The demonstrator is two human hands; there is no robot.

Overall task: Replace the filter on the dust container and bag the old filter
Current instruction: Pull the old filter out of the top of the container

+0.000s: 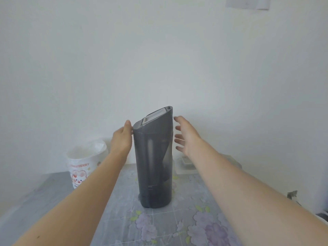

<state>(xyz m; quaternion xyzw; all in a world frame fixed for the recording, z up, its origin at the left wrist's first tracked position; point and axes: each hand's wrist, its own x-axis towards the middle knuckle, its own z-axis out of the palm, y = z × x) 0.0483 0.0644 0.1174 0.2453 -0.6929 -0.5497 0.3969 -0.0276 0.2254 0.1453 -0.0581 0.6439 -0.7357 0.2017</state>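
The dust container (pixel 154 157) stood upright on the flower-patterned tablecloth (pixel 200 222), near the middle of the table, its slanted top facing the camera. A pale grey filter (pixel 154 116) sat flush in that slanted top — by the look of it nothing had yet been pulled out, so the task seemed to be at its very start.

The left hand (pixel 122 137) was against the container's upper left side, fingers hidden behind the dark body; whether it was truly gripping or only resting there could not be told. The right hand (pixel 186 135) hovered just beside the upper right edge, fingers spread and holding nothing.

Behind the left arm stood a white bin lined with a plastic bag (pixel 87 157), printed with a cartoon design — a likely place for the old filter. A blurred, small boxed item (pixel 186 161) lay behind the container on the right; it might have been the replacement, though that was too unclear to say.

Everything was still left: lifting out the filter, fitting the new one, bagging the old
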